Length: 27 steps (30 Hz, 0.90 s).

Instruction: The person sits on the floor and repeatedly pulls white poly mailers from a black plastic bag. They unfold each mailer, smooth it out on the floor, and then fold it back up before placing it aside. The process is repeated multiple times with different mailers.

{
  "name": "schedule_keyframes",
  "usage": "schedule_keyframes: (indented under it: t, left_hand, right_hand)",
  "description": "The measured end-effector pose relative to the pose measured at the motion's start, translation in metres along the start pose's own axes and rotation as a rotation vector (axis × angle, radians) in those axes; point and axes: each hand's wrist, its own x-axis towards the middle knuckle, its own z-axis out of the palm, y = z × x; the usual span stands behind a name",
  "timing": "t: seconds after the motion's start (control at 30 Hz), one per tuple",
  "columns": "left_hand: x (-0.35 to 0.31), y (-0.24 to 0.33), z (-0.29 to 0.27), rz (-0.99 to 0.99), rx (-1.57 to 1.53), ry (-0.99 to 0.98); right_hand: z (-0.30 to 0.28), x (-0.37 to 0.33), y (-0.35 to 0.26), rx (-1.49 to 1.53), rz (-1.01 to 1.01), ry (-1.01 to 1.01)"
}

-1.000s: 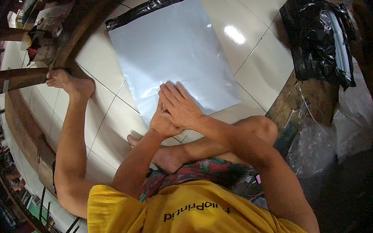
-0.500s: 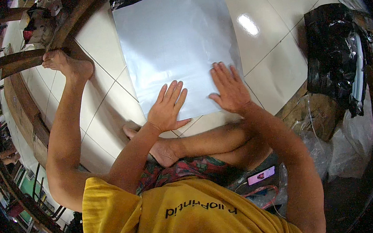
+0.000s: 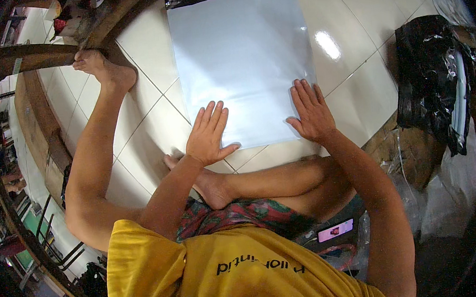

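A large pale grey plastic mailing bag lies flat on the tiled floor in front of me, a black strip along its far edge. My left hand rests flat on its near left corner, fingers stretched and slightly apart, thumb pointing right. On the near right edge lies my right hand, palm down with the fingers extended and the thumb out to the left. Neither hand grips anything. The bag's surface looks smooth, with faint creases near my right hand.
A black plastic-wrapped bundle stands at the right, with clear plastic below it. A phone with a lit screen lies by my right thigh. Wooden beams run along the left, near my outstretched foot.
Both hands have shifted outward to the bag's side edges, the right one slightly rightward. The bag and surroundings sit a little further right in the view.
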Motion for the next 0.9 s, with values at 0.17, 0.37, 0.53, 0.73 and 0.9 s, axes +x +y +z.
schedule_keyframes:
  t: [0.17,0.37,0.53,0.73,0.9]
  left_hand:
    - [-0.002,0.0,-0.001,-0.013,-0.017,-0.026]
    - [0.005,0.024,-0.013,-0.076,-0.042,0.058]
    - [0.043,0.043,0.002,0.259,-0.114,0.082]
    - [0.046,0.039,0.006,0.298,-0.129,0.026]
    - [0.045,0.037,0.015,0.31,-0.13,0.019]
  right_hand:
    - [-0.011,0.001,-0.006,0.017,0.009,-0.076]
    - [-0.005,0.001,-0.003,0.01,-0.039,-0.027]
    - [0.002,-0.001,-0.002,-0.001,-0.056,0.023]
    - [-0.004,0.005,-0.001,0.016,-0.056,-0.017]
    - [-0.03,0.043,-0.027,0.18,-0.137,0.068]
